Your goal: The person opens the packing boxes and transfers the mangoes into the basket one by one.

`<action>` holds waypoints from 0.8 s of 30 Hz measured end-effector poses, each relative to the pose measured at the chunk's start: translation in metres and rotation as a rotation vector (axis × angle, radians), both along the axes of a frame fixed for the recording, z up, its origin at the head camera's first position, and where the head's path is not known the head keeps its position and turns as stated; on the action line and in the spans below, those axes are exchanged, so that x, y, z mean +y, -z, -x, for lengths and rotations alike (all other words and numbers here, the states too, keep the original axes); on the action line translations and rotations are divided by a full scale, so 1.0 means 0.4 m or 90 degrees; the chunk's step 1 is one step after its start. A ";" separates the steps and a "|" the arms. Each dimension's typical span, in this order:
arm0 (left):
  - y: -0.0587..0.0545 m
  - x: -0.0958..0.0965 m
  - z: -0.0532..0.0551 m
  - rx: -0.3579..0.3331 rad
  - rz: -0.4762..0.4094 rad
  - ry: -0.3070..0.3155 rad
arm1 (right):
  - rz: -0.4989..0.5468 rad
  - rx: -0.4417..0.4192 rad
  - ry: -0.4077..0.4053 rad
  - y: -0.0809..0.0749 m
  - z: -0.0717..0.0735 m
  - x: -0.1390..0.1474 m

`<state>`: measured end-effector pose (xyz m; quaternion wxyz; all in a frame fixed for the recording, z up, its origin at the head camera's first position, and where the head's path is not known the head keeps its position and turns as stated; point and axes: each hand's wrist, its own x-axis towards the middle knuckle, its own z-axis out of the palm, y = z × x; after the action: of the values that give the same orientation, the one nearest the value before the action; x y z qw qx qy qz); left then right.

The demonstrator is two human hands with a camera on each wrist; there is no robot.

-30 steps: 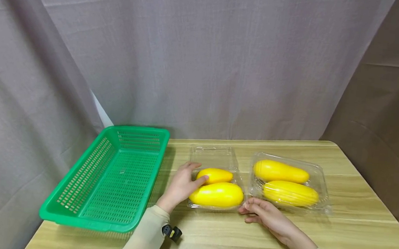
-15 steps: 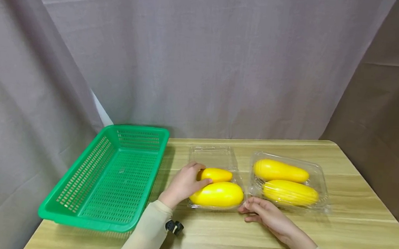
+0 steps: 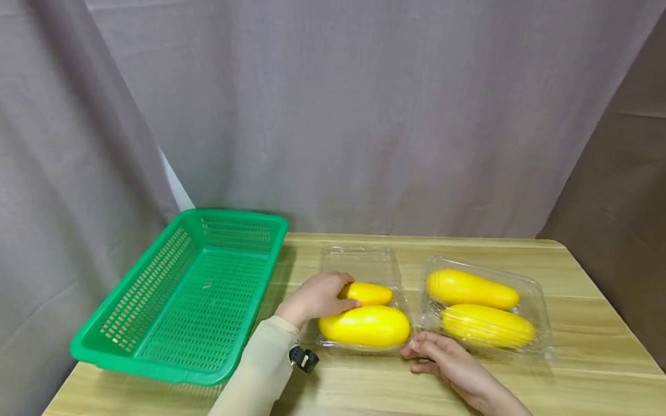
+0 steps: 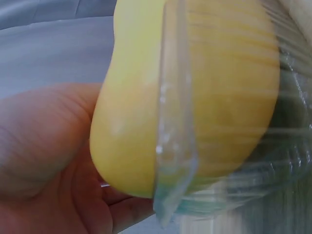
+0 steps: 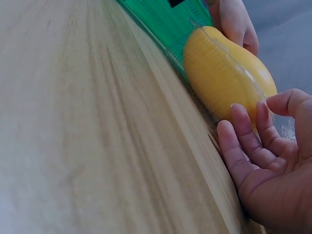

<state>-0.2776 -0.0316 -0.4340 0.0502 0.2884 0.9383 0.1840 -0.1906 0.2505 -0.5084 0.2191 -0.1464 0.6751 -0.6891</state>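
Two yellow papayas lie side by side in an open clear plastic clamshell box [image 3: 358, 260], its lid folded back behind them. My left hand [image 3: 319, 297] grips the left end of the rear papaya [image 3: 371, 294], thumb in front and fingers behind. The front papaya [image 3: 365, 325] lies free of the hand's grip; in the left wrist view it stands large behind the box's rim [image 4: 175, 122]. My right hand [image 3: 447, 361] pinches the box's front right corner between thumb and forefinger, its other fingers half curled, as the right wrist view shows.
To the right stands a second clear clamshell box [image 3: 530, 298] holding two more papayas [image 3: 471, 289]. A green slotted plastic basket [image 3: 193, 315] sits at the left of the wooden table [image 3: 602, 390]. Grey curtains [image 3: 342, 103] hang behind the table.
My left hand has slid rightward and its fingers reach farther over the rear papaya's left end. The right hand keeps its hold on the box corner. The view has shifted slightly.
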 end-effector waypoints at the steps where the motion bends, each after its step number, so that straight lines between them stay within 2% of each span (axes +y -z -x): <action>1: 0.002 0.000 0.001 -0.002 -0.004 0.003 | 0.001 0.000 0.000 0.001 -0.001 -0.001; 6: 0.015 -0.006 -0.007 0.023 -0.024 0.014 | 0.009 0.000 -0.005 0.006 -0.005 -0.002; 12: 0.023 -0.008 -0.012 0.064 -0.003 0.015 | 0.004 0.005 -0.004 0.006 -0.005 -0.002; 24: 0.013 0.001 -0.023 0.070 0.024 0.003 | 0.000 0.005 0.003 0.001 -0.005 -0.002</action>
<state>-0.2685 -0.0314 -0.4392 0.0046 0.2994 0.9422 0.1501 -0.1888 0.2497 -0.5090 0.2150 -0.1476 0.6764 -0.6888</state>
